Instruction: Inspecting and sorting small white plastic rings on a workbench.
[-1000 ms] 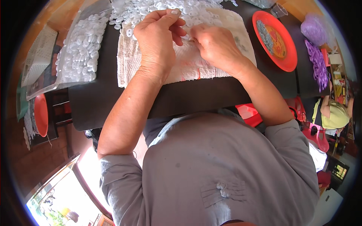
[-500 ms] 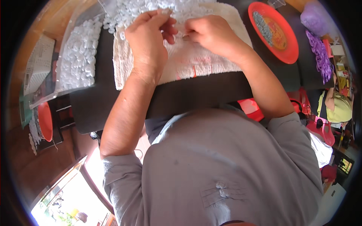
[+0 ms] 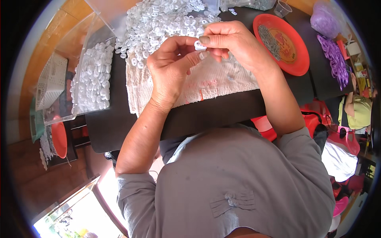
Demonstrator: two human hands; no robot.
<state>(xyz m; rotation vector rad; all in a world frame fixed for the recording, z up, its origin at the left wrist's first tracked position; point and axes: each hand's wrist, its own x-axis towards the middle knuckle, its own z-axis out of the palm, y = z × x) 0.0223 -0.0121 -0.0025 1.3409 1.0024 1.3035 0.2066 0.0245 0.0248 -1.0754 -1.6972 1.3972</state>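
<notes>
Above the far part of a pale towel, my two hands meet at the fingertips. A small white plastic piece with a hole is pinched between the thumb and fingers of my left hand. My right hand comes to it from the right, thumb and forefinger pressed together at its edge. Whatever those right fingertips grip is too small to make out. Just beyond my hands, a heap of white oval plastic pieces spreads over the towel's far edge. A little grey cluster lies on the towel below my right hand.
On the right stands a red oval plate holding small grey metal parts. A clear cup, a purple bag and purple strips lie beyond it. At left, a clear bin contains more white pieces.
My hands, apart before, have come together at the white piece. The view has shifted, so more of the heap beyond the towel shows.
</notes>
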